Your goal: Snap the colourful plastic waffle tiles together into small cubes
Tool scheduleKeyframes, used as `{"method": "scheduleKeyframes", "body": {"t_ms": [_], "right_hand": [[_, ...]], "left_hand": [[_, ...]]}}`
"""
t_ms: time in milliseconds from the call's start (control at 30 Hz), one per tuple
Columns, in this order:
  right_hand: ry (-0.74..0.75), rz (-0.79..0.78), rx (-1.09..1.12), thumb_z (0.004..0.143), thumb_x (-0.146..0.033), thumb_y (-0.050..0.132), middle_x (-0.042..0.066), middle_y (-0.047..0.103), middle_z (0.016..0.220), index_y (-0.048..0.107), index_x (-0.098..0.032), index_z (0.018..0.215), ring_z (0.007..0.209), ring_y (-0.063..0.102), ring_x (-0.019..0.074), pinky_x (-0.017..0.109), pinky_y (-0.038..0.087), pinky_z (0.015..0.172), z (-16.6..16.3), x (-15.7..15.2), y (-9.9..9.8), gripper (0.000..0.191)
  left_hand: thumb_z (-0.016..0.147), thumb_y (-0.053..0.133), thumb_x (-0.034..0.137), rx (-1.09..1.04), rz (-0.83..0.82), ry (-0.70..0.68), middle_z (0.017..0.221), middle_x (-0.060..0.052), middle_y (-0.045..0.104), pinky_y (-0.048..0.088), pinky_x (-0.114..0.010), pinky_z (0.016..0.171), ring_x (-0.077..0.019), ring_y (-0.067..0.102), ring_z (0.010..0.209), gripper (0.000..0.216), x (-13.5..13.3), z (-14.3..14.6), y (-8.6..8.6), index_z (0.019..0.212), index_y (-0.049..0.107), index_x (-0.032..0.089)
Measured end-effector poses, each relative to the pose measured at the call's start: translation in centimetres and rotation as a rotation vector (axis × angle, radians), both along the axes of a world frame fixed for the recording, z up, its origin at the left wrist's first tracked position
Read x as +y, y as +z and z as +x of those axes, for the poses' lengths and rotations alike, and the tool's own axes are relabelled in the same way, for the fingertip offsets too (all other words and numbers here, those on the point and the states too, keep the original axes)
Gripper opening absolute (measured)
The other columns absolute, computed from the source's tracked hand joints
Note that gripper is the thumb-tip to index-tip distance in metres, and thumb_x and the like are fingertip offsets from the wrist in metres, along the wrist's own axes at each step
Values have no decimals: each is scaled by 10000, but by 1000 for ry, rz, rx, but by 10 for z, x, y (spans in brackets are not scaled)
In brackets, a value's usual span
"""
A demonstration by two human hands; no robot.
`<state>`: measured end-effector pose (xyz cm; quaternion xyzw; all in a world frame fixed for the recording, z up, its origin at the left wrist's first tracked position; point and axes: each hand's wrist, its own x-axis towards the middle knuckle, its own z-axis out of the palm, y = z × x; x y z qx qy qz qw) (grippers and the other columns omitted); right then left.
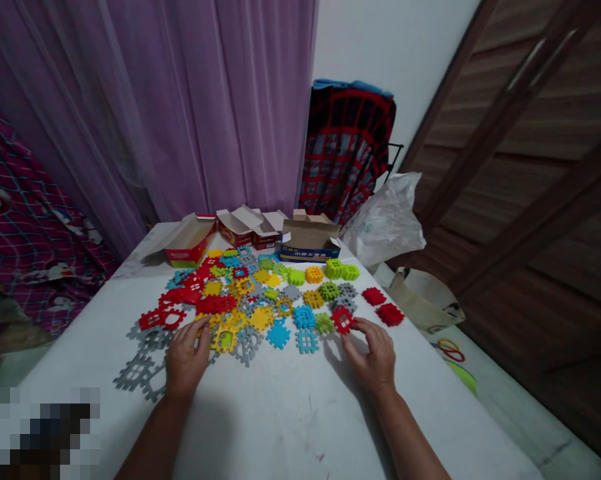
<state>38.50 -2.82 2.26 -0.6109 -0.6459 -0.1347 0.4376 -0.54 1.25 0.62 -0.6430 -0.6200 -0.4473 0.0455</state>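
Note:
My right hand (373, 353) pinches a red window-shaped building piece (343, 320) between thumb and fingers, just above the table. Behind it is a light green piece (324, 324), with a blue stack (304, 317) to its left. My left hand (186, 353) reaches to the near edge of the mixed pile, fingers slightly bent, thumb apart, touching or just over yellow pieces (226, 337); its fingertips are partly hidden. Grey pieces (134, 372) lie left of this hand. A red stack (216, 305) sits beyond it.
Sorted stacks stand on the right: red (390, 315), grey (344, 304) and green (334, 268). Opened boxes, including a blue one (310, 253) and a red one (185, 256), line the white table's (280, 427) far edge. A clear plastic bag (387, 223) hangs beside the table's right edge.

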Motion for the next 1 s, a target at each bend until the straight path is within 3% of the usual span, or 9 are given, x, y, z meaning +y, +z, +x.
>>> {"method": "scheduleKeyframes", "body": {"t_ms": [167, 300, 600, 1000], "right_hand": [[-293, 99, 41, 831, -461, 582, 120, 712, 967, 641, -199, 901, 921, 631, 272, 396, 450, 850, 91, -1, -10, 278], [-414, 57, 62, 822, -499, 542, 118, 709, 931, 646, -199, 872, 886, 612, 276, 393, 436, 826, 131, 6, -18, 321], [-367, -57, 28, 821, -477, 531, 107, 713, 954, 677, -199, 889, 910, 596, 270, 388, 401, 842, 140, 28, -28, 322], [-361, -112, 22, 808, -461, 531, 98, 722, 970, 683, -198, 923, 923, 598, 269, 377, 394, 838, 147, 32, -33, 325]], "left_hand": [[910, 459, 361, 37, -22, 18, 1001, -89, 741, 507, -379, 888, -250, 667, 943, 304, 1, -2, 0, 1027, 692, 205], [902, 457, 383, 50, -58, 29, 994, -80, 736, 506, -369, 883, -250, 665, 951, 307, 1, -3, 1, 1023, 689, 222], [885, 439, 420, 60, -111, 76, 968, -90, 729, 511, -390, 843, -269, 659, 934, 343, 0, -1, 5, 1006, 694, 226], [899, 445, 402, 69, -126, 77, 989, -97, 725, 503, -397, 865, -270, 648, 970, 327, -2, 1, 7, 1024, 684, 217]]}}
